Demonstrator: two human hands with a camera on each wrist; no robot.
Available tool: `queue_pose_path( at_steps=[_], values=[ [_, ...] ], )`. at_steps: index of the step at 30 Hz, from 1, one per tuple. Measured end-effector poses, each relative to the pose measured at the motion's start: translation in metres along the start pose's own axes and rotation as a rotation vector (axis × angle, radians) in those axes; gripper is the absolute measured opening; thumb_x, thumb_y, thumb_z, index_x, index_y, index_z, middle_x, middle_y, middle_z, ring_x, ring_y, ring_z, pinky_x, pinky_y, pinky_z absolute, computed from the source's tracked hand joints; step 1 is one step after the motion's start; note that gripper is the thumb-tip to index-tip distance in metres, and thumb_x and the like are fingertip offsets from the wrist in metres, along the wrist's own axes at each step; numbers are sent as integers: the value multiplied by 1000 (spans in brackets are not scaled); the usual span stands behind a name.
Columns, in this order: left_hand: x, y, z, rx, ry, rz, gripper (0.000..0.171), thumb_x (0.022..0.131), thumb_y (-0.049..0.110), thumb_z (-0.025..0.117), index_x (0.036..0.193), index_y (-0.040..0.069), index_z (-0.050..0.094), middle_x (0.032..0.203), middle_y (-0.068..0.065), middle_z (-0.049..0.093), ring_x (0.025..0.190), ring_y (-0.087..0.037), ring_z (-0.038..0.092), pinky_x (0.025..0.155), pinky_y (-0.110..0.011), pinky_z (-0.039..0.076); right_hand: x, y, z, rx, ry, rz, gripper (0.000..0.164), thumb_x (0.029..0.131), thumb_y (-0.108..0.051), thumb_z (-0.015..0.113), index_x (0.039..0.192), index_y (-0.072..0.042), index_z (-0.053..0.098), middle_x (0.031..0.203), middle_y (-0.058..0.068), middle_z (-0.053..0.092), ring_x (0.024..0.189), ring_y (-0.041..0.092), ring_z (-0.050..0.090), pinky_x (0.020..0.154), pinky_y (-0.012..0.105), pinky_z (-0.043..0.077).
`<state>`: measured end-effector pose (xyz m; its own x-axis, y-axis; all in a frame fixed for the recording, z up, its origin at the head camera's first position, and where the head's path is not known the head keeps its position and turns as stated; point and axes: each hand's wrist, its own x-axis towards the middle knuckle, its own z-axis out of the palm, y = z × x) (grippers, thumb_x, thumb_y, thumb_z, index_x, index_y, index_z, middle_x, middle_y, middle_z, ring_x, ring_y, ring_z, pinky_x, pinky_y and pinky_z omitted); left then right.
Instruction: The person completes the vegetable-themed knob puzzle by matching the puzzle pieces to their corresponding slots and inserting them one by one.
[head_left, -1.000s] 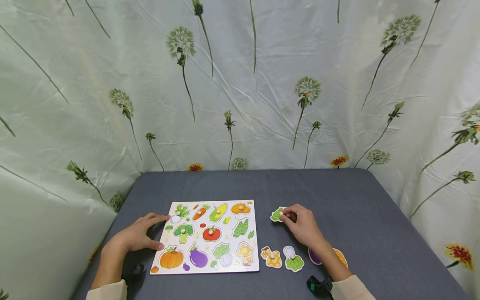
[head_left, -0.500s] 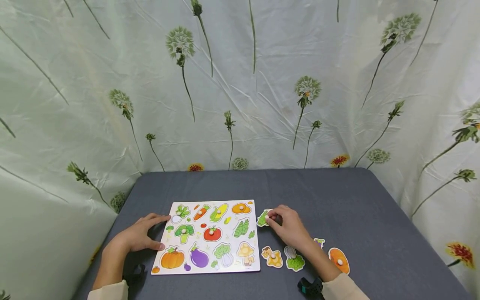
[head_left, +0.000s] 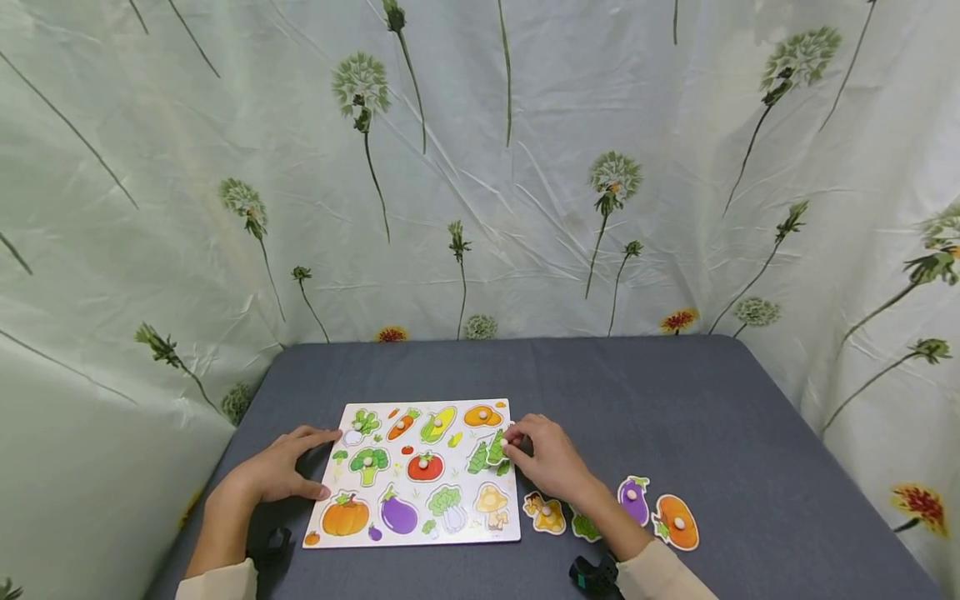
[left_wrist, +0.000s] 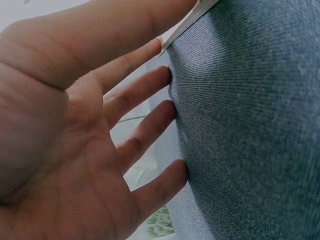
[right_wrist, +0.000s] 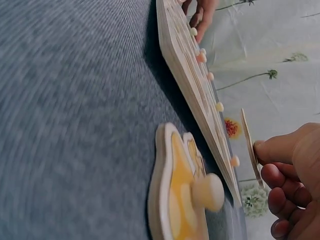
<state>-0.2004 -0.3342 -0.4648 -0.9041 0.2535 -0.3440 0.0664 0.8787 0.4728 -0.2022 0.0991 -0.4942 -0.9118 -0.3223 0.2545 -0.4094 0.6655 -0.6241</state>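
Observation:
A white wooden peg puzzle board (head_left: 412, 538) with vegetable pictures lies on the table. My left hand (head_left: 272, 468) rests at its left edge, thumb and index fingertip at the border; in the left wrist view its other fingertips touch the grey cloth (left_wrist: 250, 125). My right hand (head_left: 551, 458) pinches the knob of a green vegetable puzzle piece (head_left: 495, 450). In the head view this piece overlaps the right part of its matching green picture (head_left: 477, 458). The right wrist view shows the piece (right_wrist: 248, 145) tilted and raised above the board (right_wrist: 187, 80).
Right of the board lie a yellow mushroom piece (head_left: 545, 514), a bok choy piece (head_left: 585, 527) partly hidden by my right forearm, an eggplant piece (head_left: 633, 502) and an orange pumpkin piece (head_left: 678, 523). Knobbed pieces such as the tomato (head_left: 425, 468) sit in the board. A flowered curtain (head_left: 540, 208) hangs behind.
My right hand has carried the green piece leftward from beside the board to over its right side. The eggplant and pumpkin pieces have come into fuller view. My left hand stays put.

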Motion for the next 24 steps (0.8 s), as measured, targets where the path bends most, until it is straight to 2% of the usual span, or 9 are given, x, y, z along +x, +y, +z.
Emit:
queue_pose_path(
  at_steps=[6, 11, 16, 24],
  values=[
    [1, -2, 0, 7, -9, -14, 99, 71, 43, 93, 155, 16, 48, 151, -24, 42, 137, -54, 35, 103, -76, 35, 4, -3, 7, 4, -34, -13, 3, 93, -20, 78, 93, -19, 75, 82, -13, 56, 77, 12, 53, 68, 23, 41],
    [1, -2, -1, 4, -7, 1, 99, 71, 43, 93, 155, 16, 48, 152, -24, 42, 137, -54, 35, 102, -76, 35, 7, -6, 12, 15, -49, -34, 4, 93, -19, 77, 90, -18, 75, 81, -11, 58, 75, 14, 53, 67, 23, 40],
    [0, -1, -1, -1, -6, 8, 99, 71, 43, 93, 155, 15, 48, 151, -23, 43, 136, -53, 36, 102, -76, 35, 9, -7, 18, 0, -77, -22, 5, 93, -19, 77, 89, -20, 75, 82, -11, 58, 76, 11, 52, 70, 24, 41],
    [1, -2, 0, -1, -7, -2, 99, 71, 44, 93, 155, 16, 48, 152, -23, 42, 137, -53, 36, 102, -76, 35, 15, -10, 24, -27, -72, -21, 6, 91, -17, 79, 86, -18, 74, 81, -6, 61, 76, 9, 51, 69, 24, 41]
  ],
)
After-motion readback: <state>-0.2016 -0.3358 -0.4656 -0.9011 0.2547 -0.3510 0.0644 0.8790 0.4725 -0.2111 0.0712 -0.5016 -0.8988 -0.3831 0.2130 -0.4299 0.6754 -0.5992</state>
